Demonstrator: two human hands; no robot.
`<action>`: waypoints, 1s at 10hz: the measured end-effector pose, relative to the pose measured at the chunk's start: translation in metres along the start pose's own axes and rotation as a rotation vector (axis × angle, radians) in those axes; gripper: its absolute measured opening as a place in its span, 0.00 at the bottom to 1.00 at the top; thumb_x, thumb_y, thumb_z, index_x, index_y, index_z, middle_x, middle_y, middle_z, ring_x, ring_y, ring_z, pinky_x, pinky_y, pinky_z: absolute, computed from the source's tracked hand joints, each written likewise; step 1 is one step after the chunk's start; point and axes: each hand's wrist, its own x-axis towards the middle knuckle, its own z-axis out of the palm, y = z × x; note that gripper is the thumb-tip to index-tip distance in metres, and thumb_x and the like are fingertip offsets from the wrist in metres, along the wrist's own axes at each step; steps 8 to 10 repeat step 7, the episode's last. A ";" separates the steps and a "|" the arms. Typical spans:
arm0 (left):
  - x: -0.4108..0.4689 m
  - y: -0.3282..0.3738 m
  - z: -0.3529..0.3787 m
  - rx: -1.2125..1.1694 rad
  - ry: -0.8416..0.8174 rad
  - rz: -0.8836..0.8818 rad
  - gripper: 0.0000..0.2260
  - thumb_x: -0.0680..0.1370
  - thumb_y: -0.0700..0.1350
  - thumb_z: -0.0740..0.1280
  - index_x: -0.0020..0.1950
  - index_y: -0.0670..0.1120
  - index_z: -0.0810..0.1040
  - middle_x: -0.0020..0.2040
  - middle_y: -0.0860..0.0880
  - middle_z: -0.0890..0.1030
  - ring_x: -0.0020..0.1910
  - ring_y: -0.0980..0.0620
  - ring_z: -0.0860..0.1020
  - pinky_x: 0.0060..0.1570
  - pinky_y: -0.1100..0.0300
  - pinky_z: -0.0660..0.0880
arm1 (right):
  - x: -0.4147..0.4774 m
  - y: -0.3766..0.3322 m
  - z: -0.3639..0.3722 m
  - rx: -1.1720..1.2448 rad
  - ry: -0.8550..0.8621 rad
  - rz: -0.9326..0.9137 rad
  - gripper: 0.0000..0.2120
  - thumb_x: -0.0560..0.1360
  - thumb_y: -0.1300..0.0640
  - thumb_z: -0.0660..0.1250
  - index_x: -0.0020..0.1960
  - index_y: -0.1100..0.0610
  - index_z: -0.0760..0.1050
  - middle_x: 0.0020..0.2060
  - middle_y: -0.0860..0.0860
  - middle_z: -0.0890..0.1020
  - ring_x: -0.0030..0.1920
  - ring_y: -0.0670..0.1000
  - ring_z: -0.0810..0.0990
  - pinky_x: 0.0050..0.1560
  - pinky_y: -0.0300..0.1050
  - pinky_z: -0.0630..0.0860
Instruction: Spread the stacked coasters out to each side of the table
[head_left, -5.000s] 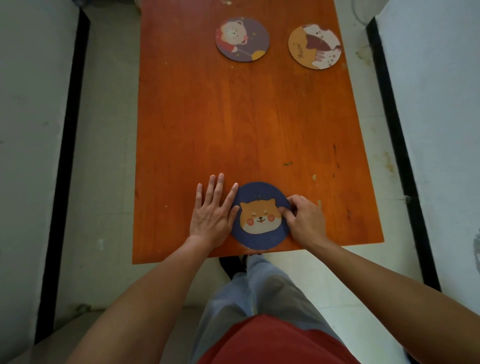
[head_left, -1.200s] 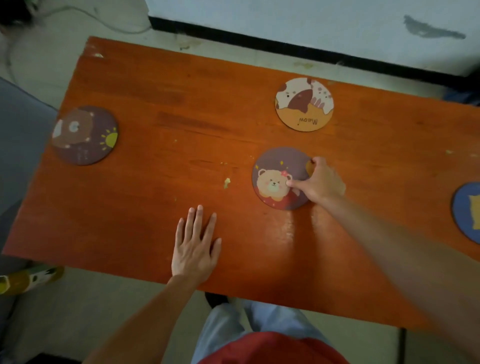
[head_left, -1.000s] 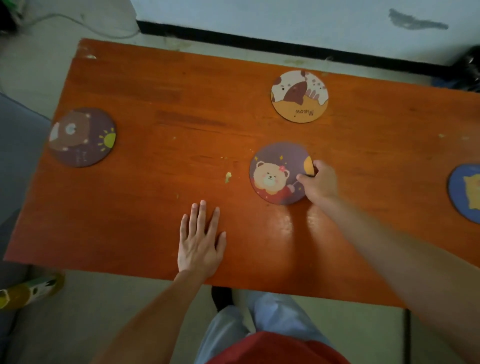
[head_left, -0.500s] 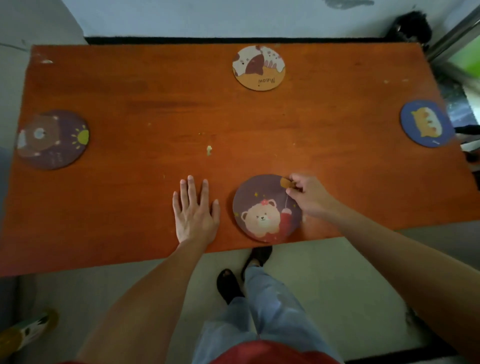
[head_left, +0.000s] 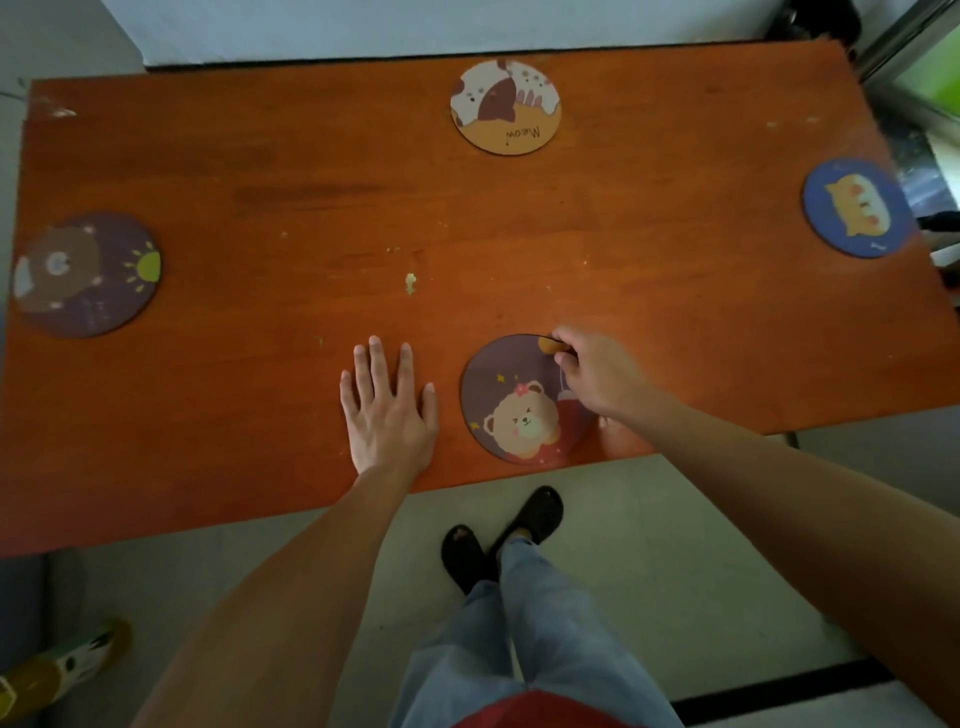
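Note:
Several round coasters lie apart on the orange table (head_left: 260, 171). A purple coaster with a pink-bowed bear (head_left: 522, 402) sits at the near edge, and my right hand (head_left: 597, 376) pinches its far right rim. My left hand (head_left: 387, 408) rests flat on the wood just left of it, fingers spread. A cat coaster marked "Meow" (head_left: 505, 106) lies at the far edge. A dark brown-bear coaster (head_left: 85, 274) is at the left end. A blue dog coaster (head_left: 857, 207) is at the right end.
A white wall with a black skirting runs behind the table's far edge. My legs and black sandals (head_left: 501, 540) stand on the pale floor below the near edge. A small patterned object (head_left: 52, 670) lies on the floor at the lower left.
My right hand has dragged the pink-bowed bear coaster from the table's middle to its near edge. My left hand stays flat beside it. The view has shifted.

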 end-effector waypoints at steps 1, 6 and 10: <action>0.000 0.001 -0.001 0.003 -0.007 -0.005 0.26 0.81 0.58 0.48 0.77 0.50 0.55 0.79 0.42 0.52 0.78 0.43 0.47 0.74 0.43 0.47 | -0.008 0.000 0.005 -0.067 0.092 -0.012 0.07 0.78 0.63 0.60 0.55 0.59 0.74 0.49 0.57 0.75 0.42 0.60 0.74 0.38 0.51 0.69; 0.000 0.002 -0.005 0.019 -0.023 -0.003 0.26 0.81 0.58 0.50 0.78 0.50 0.55 0.79 0.42 0.51 0.78 0.43 0.46 0.74 0.43 0.47 | -0.012 0.002 0.002 -0.149 0.195 0.091 0.13 0.76 0.57 0.66 0.59 0.56 0.74 0.53 0.57 0.76 0.56 0.59 0.72 0.48 0.50 0.70; 0.000 0.002 -0.005 0.014 0.004 -0.011 0.26 0.80 0.57 0.51 0.77 0.50 0.55 0.79 0.42 0.51 0.78 0.43 0.47 0.74 0.43 0.47 | 0.001 -0.015 -0.026 0.107 0.342 0.076 0.15 0.76 0.54 0.66 0.62 0.55 0.73 0.54 0.53 0.76 0.55 0.53 0.74 0.54 0.49 0.73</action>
